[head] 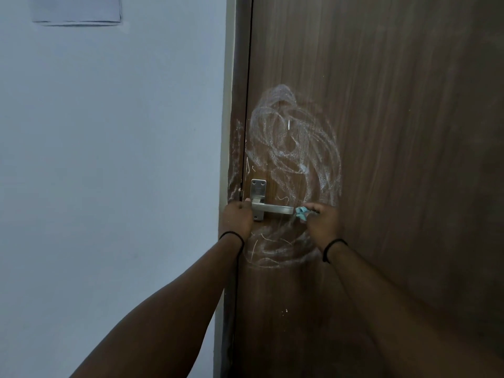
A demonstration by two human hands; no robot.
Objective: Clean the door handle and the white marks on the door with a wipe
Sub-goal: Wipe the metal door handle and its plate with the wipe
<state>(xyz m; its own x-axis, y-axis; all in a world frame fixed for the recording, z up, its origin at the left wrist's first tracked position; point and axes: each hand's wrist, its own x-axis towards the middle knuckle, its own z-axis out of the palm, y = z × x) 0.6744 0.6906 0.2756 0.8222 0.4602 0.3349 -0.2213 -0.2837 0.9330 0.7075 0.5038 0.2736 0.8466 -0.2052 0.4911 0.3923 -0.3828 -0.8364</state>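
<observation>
Hands, two: right hand [323, 221] presses one wipe [301, 212] against one handle [272, 210].

Dim, bluish-white plaster wall [109, 159] left of a brown frame [234, 105], pale rectangular panel [76, 9] up top.

The brown wood-grain door [395, 132] lies bare from twelve to three o'clock of the silver metal lever handle [272, 210]; at nine o'clock the door frame [231, 105] crowds close.
</observation>
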